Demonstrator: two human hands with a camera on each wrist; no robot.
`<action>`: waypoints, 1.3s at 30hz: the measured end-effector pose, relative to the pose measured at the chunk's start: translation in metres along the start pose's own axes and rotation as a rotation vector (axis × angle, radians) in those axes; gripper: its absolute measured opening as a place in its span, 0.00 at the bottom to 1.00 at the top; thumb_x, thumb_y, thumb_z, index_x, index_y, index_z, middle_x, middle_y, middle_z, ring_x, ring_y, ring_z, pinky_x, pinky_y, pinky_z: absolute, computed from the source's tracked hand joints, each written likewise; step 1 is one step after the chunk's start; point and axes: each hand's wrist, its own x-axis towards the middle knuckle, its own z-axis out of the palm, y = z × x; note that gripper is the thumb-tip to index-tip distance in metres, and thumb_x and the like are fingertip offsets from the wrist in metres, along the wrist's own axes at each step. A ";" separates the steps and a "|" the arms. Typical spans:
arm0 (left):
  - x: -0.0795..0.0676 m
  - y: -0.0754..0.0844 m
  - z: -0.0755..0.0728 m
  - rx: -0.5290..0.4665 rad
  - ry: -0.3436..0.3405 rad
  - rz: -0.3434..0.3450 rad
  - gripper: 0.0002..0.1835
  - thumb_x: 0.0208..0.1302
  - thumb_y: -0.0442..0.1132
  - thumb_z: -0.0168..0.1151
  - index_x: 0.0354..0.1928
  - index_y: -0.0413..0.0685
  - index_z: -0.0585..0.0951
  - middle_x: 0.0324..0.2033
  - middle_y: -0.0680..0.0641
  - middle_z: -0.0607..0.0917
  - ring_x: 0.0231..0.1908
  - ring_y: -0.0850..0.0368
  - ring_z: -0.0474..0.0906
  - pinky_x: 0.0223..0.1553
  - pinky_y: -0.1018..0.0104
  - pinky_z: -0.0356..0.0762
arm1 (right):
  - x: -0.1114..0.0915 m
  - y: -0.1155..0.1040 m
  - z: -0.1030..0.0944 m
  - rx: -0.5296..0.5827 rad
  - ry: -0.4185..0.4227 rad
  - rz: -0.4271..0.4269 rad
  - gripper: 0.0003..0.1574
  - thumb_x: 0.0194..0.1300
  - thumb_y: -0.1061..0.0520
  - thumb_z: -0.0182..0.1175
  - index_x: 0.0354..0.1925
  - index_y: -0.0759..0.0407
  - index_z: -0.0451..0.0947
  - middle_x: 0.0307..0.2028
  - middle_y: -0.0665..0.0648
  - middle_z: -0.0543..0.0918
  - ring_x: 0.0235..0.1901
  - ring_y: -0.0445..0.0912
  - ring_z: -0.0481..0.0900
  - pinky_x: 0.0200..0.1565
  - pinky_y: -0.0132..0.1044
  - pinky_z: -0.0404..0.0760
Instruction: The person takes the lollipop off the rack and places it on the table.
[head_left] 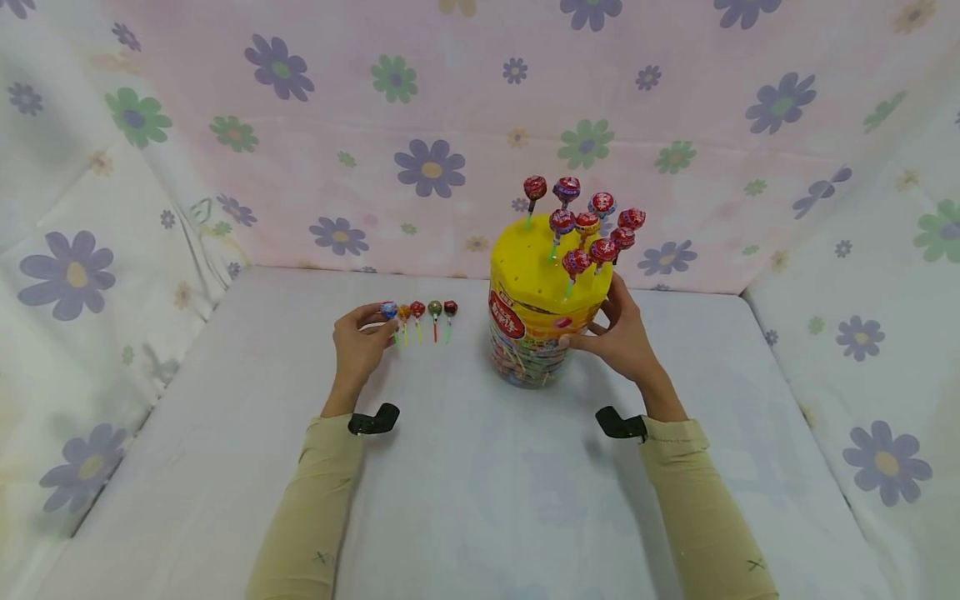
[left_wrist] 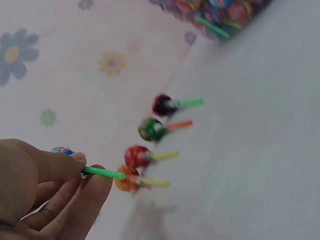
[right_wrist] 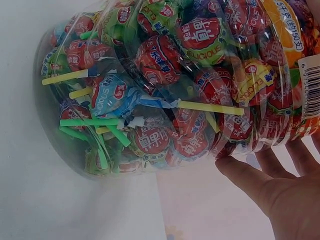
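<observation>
My left hand [head_left: 360, 346] pinches a blue-wrapped lollipop [head_left: 387, 310] by its green stick [left_wrist: 102, 173], between thumb and fingers. Just right of it, the other lollipops lie in a row: an orange one [head_left: 404, 313], a red one [head_left: 417, 309], a green one [head_left: 435, 308] and a dark red one [head_left: 450, 307]. A clear jar [right_wrist: 165, 100] full of wrapped lollipops stands on the table under a yellow lid [head_left: 521, 262]. My right hand [head_left: 628, 340] grips the jar's right side, thumb in front, fingers partly hidden behind. Several red-wrapped lollipops [head_left: 576, 262] stick up from holes in the lid.
White cloth covers the table [head_left: 465, 500]. Behind it hangs a pink flowered curtain [head_left: 480, 108], with flowered cloth [head_left: 52, 350] at the left side and also at the right. Black straps with mounts [head_left: 375, 419] sit on both wrists.
</observation>
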 end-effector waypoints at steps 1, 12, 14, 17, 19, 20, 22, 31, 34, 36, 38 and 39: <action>0.003 -0.003 -0.001 0.029 -0.002 -0.011 0.23 0.66 0.27 0.65 0.62 0.28 0.76 0.50 0.29 0.83 0.32 0.66 0.84 0.32 0.77 0.85 | 0.000 0.000 0.000 0.000 0.001 0.002 0.63 0.56 0.70 0.74 0.79 0.45 0.52 0.72 0.57 0.66 0.72 0.57 0.66 0.63 0.60 0.76; 0.028 -0.021 0.000 0.326 0.029 -0.001 0.20 0.65 0.31 0.66 0.56 0.27 0.80 0.44 0.29 0.86 0.36 0.47 0.88 0.28 0.80 0.76 | 0.000 0.002 -0.001 0.001 0.000 0.013 0.62 0.56 0.69 0.74 0.78 0.45 0.52 0.72 0.57 0.67 0.71 0.57 0.66 0.63 0.60 0.75; 0.030 -0.022 0.000 0.366 0.036 0.009 0.20 0.64 0.31 0.66 0.56 0.27 0.80 0.44 0.29 0.86 0.41 0.41 0.87 0.30 0.77 0.78 | 0.000 0.001 -0.001 0.003 -0.001 0.012 0.62 0.56 0.69 0.74 0.78 0.45 0.52 0.72 0.56 0.67 0.71 0.56 0.66 0.63 0.60 0.75; 0.032 -0.022 0.001 0.406 0.033 0.003 0.20 0.64 0.31 0.66 0.56 0.27 0.80 0.43 0.29 0.86 0.43 0.38 0.86 0.34 0.69 0.80 | 0.000 0.001 -0.001 0.006 -0.005 0.011 0.62 0.56 0.69 0.74 0.78 0.45 0.52 0.71 0.56 0.67 0.71 0.56 0.66 0.63 0.60 0.76; 0.032 -0.022 0.001 0.420 0.029 0.003 0.20 0.64 0.31 0.66 0.56 0.27 0.80 0.43 0.29 0.86 0.43 0.38 0.85 0.35 0.66 0.82 | -0.001 0.000 -0.001 0.007 -0.007 0.011 0.62 0.56 0.69 0.74 0.78 0.44 0.52 0.72 0.56 0.67 0.71 0.56 0.66 0.63 0.60 0.76; 0.032 -0.022 0.001 0.426 0.029 0.005 0.20 0.64 0.31 0.66 0.56 0.27 0.80 0.43 0.29 0.86 0.43 0.38 0.85 0.35 0.65 0.82 | -0.001 0.000 -0.001 0.006 -0.007 0.011 0.62 0.56 0.69 0.74 0.78 0.44 0.52 0.72 0.56 0.67 0.71 0.56 0.66 0.63 0.60 0.76; 0.032 -0.022 0.001 0.434 0.025 0.012 0.19 0.64 0.30 0.66 0.55 0.26 0.80 0.42 0.29 0.86 0.42 0.38 0.85 0.36 0.64 0.82 | -0.001 0.000 -0.001 0.005 -0.007 0.010 0.62 0.56 0.68 0.74 0.78 0.44 0.52 0.72 0.56 0.67 0.71 0.56 0.66 0.63 0.60 0.76; 0.033 -0.019 -0.003 0.440 0.017 0.020 0.20 0.62 0.31 0.69 0.55 0.27 0.81 0.42 0.30 0.87 0.43 0.37 0.85 0.33 0.71 0.77 | 0.000 0.000 0.000 0.006 -0.008 0.002 0.62 0.56 0.68 0.74 0.78 0.44 0.52 0.72 0.56 0.67 0.71 0.56 0.67 0.63 0.59 0.76; 0.032 -0.017 -0.005 0.451 0.009 0.000 0.21 0.62 0.33 0.69 0.55 0.27 0.80 0.43 0.30 0.87 0.44 0.37 0.84 0.36 0.66 0.80 | 0.000 0.000 -0.001 0.005 -0.007 0.001 0.62 0.56 0.68 0.74 0.78 0.44 0.52 0.71 0.56 0.67 0.71 0.56 0.67 0.63 0.59 0.76; 0.031 -0.015 -0.007 0.467 -0.001 -0.018 0.22 0.63 0.34 0.68 0.56 0.27 0.80 0.44 0.29 0.86 0.46 0.37 0.83 0.41 0.58 0.83 | 0.000 0.000 -0.001 0.004 -0.006 0.001 0.62 0.56 0.69 0.74 0.78 0.44 0.52 0.71 0.56 0.67 0.71 0.56 0.67 0.63 0.59 0.76; 0.030 -0.013 -0.009 0.488 -0.012 -0.036 0.22 0.64 0.34 0.68 0.57 0.28 0.80 0.45 0.29 0.86 0.48 0.36 0.82 0.45 0.52 0.83 | 0.000 0.000 -0.001 0.003 -0.006 0.000 0.62 0.56 0.69 0.74 0.78 0.44 0.52 0.71 0.56 0.67 0.71 0.56 0.67 0.62 0.59 0.76; 0.029 -0.011 -0.010 0.497 -0.014 -0.040 0.22 0.65 0.35 0.67 0.57 0.28 0.80 0.46 0.29 0.86 0.48 0.36 0.81 0.45 0.52 0.83 | 0.000 0.000 -0.001 0.003 -0.005 0.000 0.62 0.56 0.69 0.74 0.78 0.44 0.52 0.71 0.56 0.67 0.71 0.56 0.67 0.62 0.59 0.76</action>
